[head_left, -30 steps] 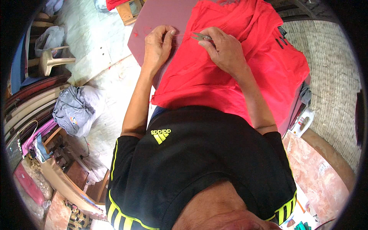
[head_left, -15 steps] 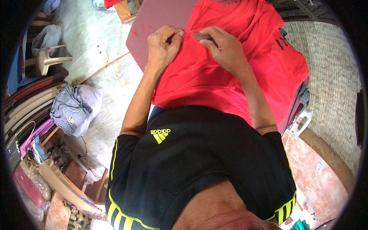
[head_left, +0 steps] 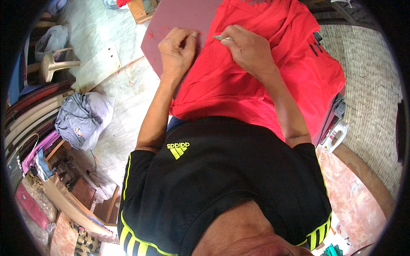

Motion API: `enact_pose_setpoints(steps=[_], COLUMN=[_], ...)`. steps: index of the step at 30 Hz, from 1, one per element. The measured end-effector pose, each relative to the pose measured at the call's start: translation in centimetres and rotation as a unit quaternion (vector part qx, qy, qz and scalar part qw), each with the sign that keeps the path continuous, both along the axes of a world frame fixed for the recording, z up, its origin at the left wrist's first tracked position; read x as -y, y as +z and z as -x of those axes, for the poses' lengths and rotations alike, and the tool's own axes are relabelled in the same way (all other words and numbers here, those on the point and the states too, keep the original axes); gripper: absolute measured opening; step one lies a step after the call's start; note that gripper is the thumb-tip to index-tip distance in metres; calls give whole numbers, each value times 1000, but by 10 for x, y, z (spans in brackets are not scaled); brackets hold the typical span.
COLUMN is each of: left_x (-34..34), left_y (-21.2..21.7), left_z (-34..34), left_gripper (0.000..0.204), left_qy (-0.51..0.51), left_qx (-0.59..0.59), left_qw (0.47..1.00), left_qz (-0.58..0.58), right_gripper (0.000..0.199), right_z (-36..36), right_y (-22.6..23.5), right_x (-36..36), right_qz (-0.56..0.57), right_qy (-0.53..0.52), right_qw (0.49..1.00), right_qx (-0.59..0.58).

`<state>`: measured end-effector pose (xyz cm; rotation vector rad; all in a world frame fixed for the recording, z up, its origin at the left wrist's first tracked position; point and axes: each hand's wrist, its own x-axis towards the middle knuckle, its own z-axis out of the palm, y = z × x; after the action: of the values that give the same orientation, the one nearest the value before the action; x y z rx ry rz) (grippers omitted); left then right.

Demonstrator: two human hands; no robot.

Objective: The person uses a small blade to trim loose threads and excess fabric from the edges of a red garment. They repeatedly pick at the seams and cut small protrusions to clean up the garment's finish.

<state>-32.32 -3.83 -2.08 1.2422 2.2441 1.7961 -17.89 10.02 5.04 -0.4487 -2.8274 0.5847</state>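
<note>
A red cloth garment [head_left: 243,94] is spread over the purple tabletop [head_left: 183,15] and drapes toward my body. My right hand [head_left: 253,50] is closed round small metal thread snips [head_left: 217,37]; their blades look together and point left, over the garment's left edge. Just beyond that edge, above the bare tabletop, my left hand [head_left: 177,49] has thumb and fingers pinched. Whatever sits in that pinch, if anything, is too small to see. Bits of red thread [head_left: 164,29] lie on the table beside this hand.
A white iron [head_left: 336,135] stands low at the right, beside the table. Woven matting [head_left: 363,85] covers the right side. On the left floor are a grey cloth bundle in a plastic bag [head_left: 83,121] and a cream plastic stool [head_left: 53,66].
My left hand has shifted slightly left, off the garment's edge. The snips' blades, spread apart before, have come together, and my right hand has turned a little.
</note>
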Motion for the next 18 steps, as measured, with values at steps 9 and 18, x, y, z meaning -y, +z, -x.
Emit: enact_pose_setpoints(steps=[9,18], left_x=[-2,0], left_y=[3,1], left_z=[-3,12], left_gripper=[23,15], left_qy=[-159,-151], left_qx=[198,179], left_qw=[966,967], left_qz=[43,102], right_gripper=[19,19], right_z=[0,-4], right_y=[-3,6], right_x=[-7,-3], right_qz=[163,59], right_qy=[-26,26], right_qw=[986,998], right_qx=[-35,9])
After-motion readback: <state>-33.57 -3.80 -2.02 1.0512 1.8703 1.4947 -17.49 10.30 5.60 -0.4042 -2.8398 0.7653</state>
